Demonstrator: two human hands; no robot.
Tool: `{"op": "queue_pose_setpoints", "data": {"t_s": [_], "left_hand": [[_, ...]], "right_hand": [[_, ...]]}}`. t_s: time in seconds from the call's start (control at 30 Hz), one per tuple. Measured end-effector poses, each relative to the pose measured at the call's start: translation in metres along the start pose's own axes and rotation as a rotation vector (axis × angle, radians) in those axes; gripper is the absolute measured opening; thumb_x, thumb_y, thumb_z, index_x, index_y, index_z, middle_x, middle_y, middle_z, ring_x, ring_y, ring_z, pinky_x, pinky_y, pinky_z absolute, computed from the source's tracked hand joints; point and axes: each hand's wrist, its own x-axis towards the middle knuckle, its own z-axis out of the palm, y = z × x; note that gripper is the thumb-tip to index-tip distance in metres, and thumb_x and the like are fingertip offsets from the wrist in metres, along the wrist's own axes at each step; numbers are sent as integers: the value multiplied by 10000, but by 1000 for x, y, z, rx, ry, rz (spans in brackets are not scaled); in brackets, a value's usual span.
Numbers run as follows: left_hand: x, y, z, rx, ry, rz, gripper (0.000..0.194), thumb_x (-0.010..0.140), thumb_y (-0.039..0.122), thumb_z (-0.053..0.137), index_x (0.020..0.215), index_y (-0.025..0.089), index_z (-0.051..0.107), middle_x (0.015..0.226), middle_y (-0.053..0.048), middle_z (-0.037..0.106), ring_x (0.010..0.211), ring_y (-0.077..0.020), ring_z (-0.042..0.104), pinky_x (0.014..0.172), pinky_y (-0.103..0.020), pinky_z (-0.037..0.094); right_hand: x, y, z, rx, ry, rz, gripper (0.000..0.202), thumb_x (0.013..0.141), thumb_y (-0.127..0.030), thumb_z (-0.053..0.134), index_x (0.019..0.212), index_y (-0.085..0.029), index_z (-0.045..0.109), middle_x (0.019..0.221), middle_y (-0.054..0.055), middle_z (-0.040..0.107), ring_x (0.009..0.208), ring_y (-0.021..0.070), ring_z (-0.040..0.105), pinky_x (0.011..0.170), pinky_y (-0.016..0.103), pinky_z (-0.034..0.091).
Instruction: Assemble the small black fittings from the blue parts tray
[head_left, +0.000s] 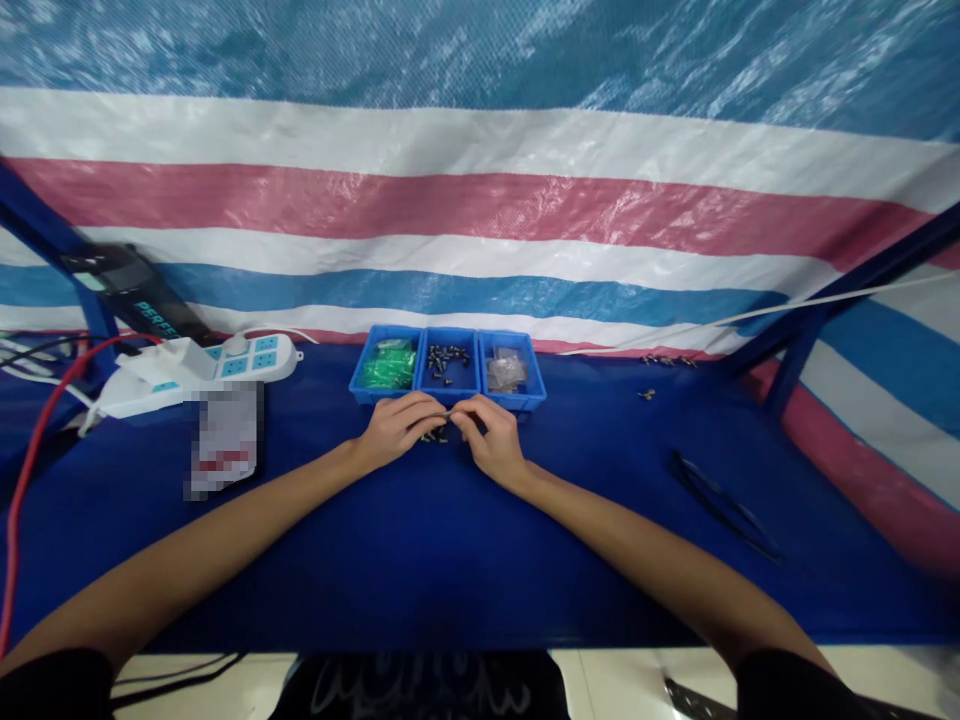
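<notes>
Fingers meet over a small part in front of the blue bins

The fingertips of the left hand (391,430) and right hand (496,440) are drawn together, both pinching a small thin part (448,413) between them, just in front of the joined blue bins (422,386). Such a slight piece probably needs fingertips from both sides to keep it steady. Loose dark screws (434,437) lie under the hands, likely put there for a short reach. Green packets (389,366), more small screws (448,360) and clear packets (507,371) sit in separate bins, presumably to keep the kinds from mixing. The part's long axis seems to run left to right, roughly along the bins' front edge; which end is its head, and so which way it points, I cannot tell
</notes>
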Motion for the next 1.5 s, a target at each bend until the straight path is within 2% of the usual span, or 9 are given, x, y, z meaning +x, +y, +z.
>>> {"op": "queue_pose_setpoints", "data": {"t_s": [0.23,0.4,0.6,0.8,1.03,1.17,1.3,1.5], "left_hand": [[-2,-2,2,5,2,28,153,893,271,548,865,154,643,803,-42,672,700,-101,630,596,-177,477],[-5,-4,2,-10,-38,13,182,898,288,536,836,154,642,751,-34,660,670,-101,622,581,-178,465],[-2,0,2,-21,-8,-34,174,838,318,626,886,151,638,790,-38,676,638,-95,622,585,-179,477],[-4,0,2,26,3,27,104,851,259,614,893,178,664,824,-28,695,720,-108,649,608,-184,487],[-5,-3,3,-43,-11,37,109,875,229,577,866,140,639,718,-22,654,605,-92,598,588,-194,467],[-6,-3,3,-23,-5,8,136,893,247,547,858,140,624,700,-21,630,572,-84,564,555,-189,434],[-6,-3,2,-33,-27,-15,154,910,252,517,879,141,619,731,-31,636,599,-87,570,561,-184,425],[-6,-3,0,-85,-99,-84,201,943,229,428,910,130,600,718,-29,611,596,-89,554,567,-194,397]], "right_hand": [[0,-1,-1,4,-52,-28,192,930,-279,466,861,-177,613,736,25,581,690,138,557,671,268,450],[-1,0,-1,7,-63,-28,208,934,-283,451,844,-178,605,725,23,571,680,138,550,660,267,441],[0,1,0,-9,-32,-23,229,936,-292,437,810,-176,588,673,10,550,638,135,531,628,263,429],[1,0,1,-9,-40,-23,228,933,-288,442,795,-176,585,658,4,536,620,130,515,612,260,419],[1,-1,0,28,-72,-18,202,927,-270,456,802,-171,579,706,9,535,637,122,509,619,259,413],[0,-3,0,54,-79,-22,130,904,-271,499,876,-168,574,720,10,520,615,118,495,587,250,415],[0,-3,1,30,-97,-29,116,909,-252,489,883,-165,562,736,17,519,644,125,495,619,258,412],[-2,1,2,-11,-104,-50,123,926,-248,465,917,-171,560,756,23,525,675,131,508,644,254,421]]}}
